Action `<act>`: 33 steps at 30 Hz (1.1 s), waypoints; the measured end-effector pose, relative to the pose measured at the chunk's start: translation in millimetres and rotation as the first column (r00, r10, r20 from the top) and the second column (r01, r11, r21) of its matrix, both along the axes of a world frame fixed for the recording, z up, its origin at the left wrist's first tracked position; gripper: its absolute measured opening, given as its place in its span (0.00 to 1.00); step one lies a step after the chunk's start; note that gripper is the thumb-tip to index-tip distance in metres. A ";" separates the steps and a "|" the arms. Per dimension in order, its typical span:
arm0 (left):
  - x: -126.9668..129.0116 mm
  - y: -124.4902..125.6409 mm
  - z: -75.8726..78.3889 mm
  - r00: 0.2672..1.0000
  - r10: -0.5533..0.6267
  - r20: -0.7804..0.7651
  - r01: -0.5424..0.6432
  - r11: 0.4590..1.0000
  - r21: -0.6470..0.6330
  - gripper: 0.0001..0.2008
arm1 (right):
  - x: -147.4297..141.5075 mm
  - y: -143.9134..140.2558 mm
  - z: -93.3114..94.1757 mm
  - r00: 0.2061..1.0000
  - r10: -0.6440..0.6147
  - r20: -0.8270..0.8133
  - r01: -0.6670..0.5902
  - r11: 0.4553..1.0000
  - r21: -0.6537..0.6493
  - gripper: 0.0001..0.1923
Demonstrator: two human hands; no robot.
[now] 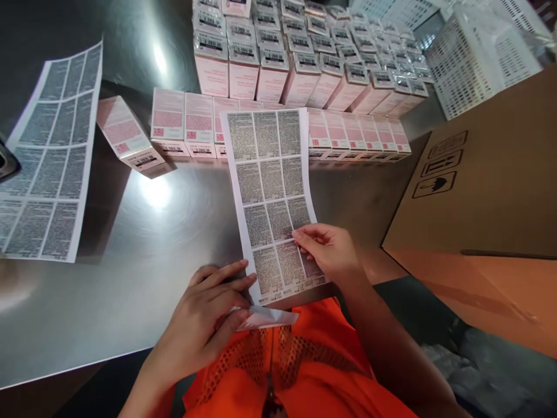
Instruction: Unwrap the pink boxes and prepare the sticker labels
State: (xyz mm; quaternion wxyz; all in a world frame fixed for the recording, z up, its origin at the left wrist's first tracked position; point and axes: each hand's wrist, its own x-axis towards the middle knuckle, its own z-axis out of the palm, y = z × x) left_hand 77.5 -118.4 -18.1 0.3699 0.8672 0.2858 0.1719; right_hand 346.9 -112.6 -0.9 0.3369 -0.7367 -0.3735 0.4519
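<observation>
A sheet of printed labels [272, 186] lies in front of me, its far end over a row of small boxes and its near end at the table's front edge. My left hand [209, 313] is at the sheet's lower left, fingertips on its margin. Between its thumb and fingers is a crumpled white paper strip [272, 317], partly hidden by the hand. My right hand [328, 249] is closed in a pinch at the sheet's right side, thumb and forefinger on a label [300, 212]. Whether that label's edge is lifted, I cannot tell.
Small pink-and-white boxes [167, 119] lie in a row behind the sheet, one box [126, 130] turned askew. Behind them stand wrapped boxes [246, 75]. Another label sheet [56, 145] is at left, beside a dark object [7, 161]. A carton [483, 174] and white baskets [474, 64] are at right.
</observation>
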 end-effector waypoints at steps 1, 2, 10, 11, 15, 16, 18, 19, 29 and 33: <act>0.1 0.2 0.2 1.000 -0.004 0.003 0.004 1.000 0.002 0.07 | -0.3 -0.3 -2.8 0.999 0.024 0.029 -0.024 1.000 -0.001 0.17; 0.2 0.4 0.4 1.000 -0.011 0.005 0.011 1.000 0.005 0.07 | -0.9 -0.4 -5.6 0.997 0.041 0.060 -0.042 0.999 0.003 0.16; 1.8 1.2 1.2 1.000 -0.007 -0.007 0.007 1.000 -0.021 0.07 | -9.0 -1.4 -6.4 0.954 0.110 0.279 -0.115 0.993 0.004 0.12; 1.9 1.1 1.1 1.000 -0.002 -0.004 0.002 1.000 -0.023 0.08 | -10.1 -1.7 -6.0 0.952 0.099 0.289 -0.106 0.994 0.007 0.12; 1.5 0.7 0.2 1.000 0.006 0.009 -0.006 1.000 -0.010 0.07 | -12.7 -2.4 -7.2 0.945 0.076 0.319 -0.087 0.996 0.020 0.11; 1.3 0.7 0.2 1.000 -0.004 0.001 0.004 1.000 -0.008 0.07 | -12.8 -2.6 -7.8 0.943 0.076 0.323 -0.087 0.996 0.021 0.11; 0.9 0.5 0.3 1.000 -0.008 -0.014 0.008 1.000 -0.009 0.07 | -13.0 -2.9 -8.6 0.938 0.078 0.337 -0.091 0.996 0.023 0.11; 0.9 0.3 0.5 1.000 -0.005 -0.014 0.004 1.000 -0.012 0.07 | -13.2 -3.2 -8.6 0.934 0.078 0.347 -0.093 0.995 0.026 0.10; 1.1 2.2 1.9 1.000 -0.008 -0.008 0.008 1.000 -0.009 0.06 | -14.8 -1.2 -10.8 0.874 0.021 0.486 -0.086 0.990 0.111 0.14; -3.9 1.0 12.8 0.995 0.069 0.072 -0.058 0.988 -0.145 0.07 | -1.4 -1.5 -12.8 0.970 -0.127 0.210 0.094 0.983 0.158 0.18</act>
